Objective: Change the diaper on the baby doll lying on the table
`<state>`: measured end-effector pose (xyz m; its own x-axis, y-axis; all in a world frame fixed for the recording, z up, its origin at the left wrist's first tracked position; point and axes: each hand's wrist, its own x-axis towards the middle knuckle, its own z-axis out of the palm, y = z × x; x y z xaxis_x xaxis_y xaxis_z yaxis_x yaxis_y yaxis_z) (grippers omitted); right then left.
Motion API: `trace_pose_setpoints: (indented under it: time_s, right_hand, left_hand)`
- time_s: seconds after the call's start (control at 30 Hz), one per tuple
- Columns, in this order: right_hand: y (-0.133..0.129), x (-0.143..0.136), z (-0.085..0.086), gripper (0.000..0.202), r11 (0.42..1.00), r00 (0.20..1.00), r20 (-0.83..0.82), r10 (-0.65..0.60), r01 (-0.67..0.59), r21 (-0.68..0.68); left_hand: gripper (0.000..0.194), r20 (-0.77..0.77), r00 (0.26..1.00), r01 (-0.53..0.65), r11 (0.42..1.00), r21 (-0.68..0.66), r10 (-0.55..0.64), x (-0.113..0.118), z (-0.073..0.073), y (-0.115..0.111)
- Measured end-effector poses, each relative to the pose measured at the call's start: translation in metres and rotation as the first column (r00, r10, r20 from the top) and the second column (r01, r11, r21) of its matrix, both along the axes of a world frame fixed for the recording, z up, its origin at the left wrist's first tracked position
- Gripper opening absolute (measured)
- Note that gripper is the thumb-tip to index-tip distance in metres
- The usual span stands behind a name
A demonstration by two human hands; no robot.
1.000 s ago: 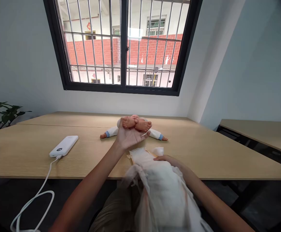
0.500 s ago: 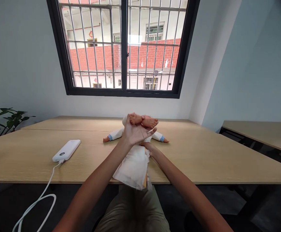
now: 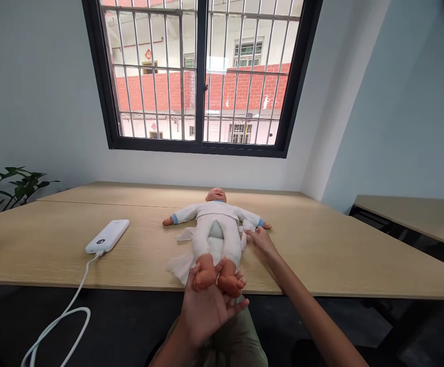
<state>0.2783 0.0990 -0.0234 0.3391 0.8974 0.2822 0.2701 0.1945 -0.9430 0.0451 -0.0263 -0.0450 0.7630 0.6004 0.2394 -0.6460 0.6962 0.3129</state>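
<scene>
A baby doll [image 3: 216, 210] in a white outfit with blue cuffs lies on its back on the table, head toward the window and arms spread. My left hand [image 3: 209, 311] is under its feet near the front edge, with fingers around the ankles. A white diaper [image 3: 179, 266] lies beneath the doll's legs and hips, its edges showing at both sides. Beside the doll's hip, my right hand [image 3: 260, 239] pinches the diaper's right edge, close to the doll's cuff.
A white power bank [image 3: 107, 236] with a white cable [image 3: 77, 293] running off the front edge lies on the wooden table [image 3: 321, 244] at left. A plant [image 3: 19, 186] stands beyond the left side. Another table [image 3: 416, 214] is at right. A barred window [image 3: 202, 76] is ahead.
My left hand has brought the doll's raised feet down toward me to the table's front edge. The doll's head and body now show. My right hand has moved right, to the diaper's edge.
</scene>
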Motion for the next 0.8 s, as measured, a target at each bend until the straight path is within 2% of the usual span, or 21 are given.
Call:
trace_pose_setpoints:
  time_s: [0.07,0.13,0.17,0.23,0.27,0.33,0.4,0.47,0.63,0.73,0.8]
  right_hand:
    - [-0.008,-0.001,0.002,0.036,0.993,0.987,0.106,-0.12,0.12,0.01]
    - [-0.024,-0.01,0.009,0.041,0.988,0.97,0.205,-0.127,0.106,0.112]
    - [-0.034,-0.017,0.013,0.04,0.983,0.962,0.261,-0.08,0.032,0.181]
    - [-0.057,-0.035,0.021,0.034,0.939,0.902,0.422,0.093,-0.22,0.263]
    - [-0.067,-0.044,0.025,0.031,0.906,0.843,0.505,0.184,-0.344,0.245]
    - [-0.085,-0.059,0.03,0.03,0.831,0.667,0.668,0.332,-0.541,0.127]
    - [-0.094,-0.069,0.033,0.031,0.785,0.517,0.758,0.398,-0.619,0.01]
    - [-0.097,-0.07,0.036,0.032,0.79,0.463,0.795,0.393,-0.612,-0.034]
    - [-0.095,-0.047,0.041,0.032,0.858,0.43,0.86,0.276,-0.513,-0.019]
    - [-0.094,-0.03,0.041,0.031,0.876,0.354,0.905,0.237,-0.481,-0.042]
    - [-0.096,-0.024,0.039,0.036,0.88,0.296,0.928,0.226,-0.47,-0.065]
  left_hand:
    - [0.06,-0.016,1.0,-0.002,1.0,-0.018,0.001,-0.005,-0.005,-0.007]
    - [0.063,-0.032,0.999,0.005,1.0,-0.023,-0.006,-0.011,-0.007,-0.014]
    - [0.062,-0.048,0.999,0.014,1.0,-0.024,-0.015,-0.015,-0.008,-0.017]
    - [0.06,-0.096,0.995,0.035,0.999,-0.027,-0.037,-0.024,-0.009,-0.021]
    - [0.059,-0.128,0.991,0.042,0.999,-0.033,-0.046,-0.029,-0.009,-0.022]
    - [0.057,-0.202,0.978,0.036,0.998,-0.053,-0.046,-0.038,-0.008,-0.022]
    - [0.054,-0.274,0.961,0.008,0.996,-0.092,-0.033,-0.048,-0.006,-0.02]
    - [0.051,-0.327,0.945,-0.041,0.99,-0.137,-0.006,-0.057,-0.003,-0.018]
    - [0.05,-0.342,0.937,-0.156,0.964,-0.217,0.075,-0.079,0.005,-0.012]
    - [0.047,-0.348,0.927,-0.227,0.946,-0.233,0.137,-0.091,0.008,-0.007]
    - [0.046,-0.354,0.921,-0.256,0.939,-0.232,0.163,-0.098,0.008,-0.004]
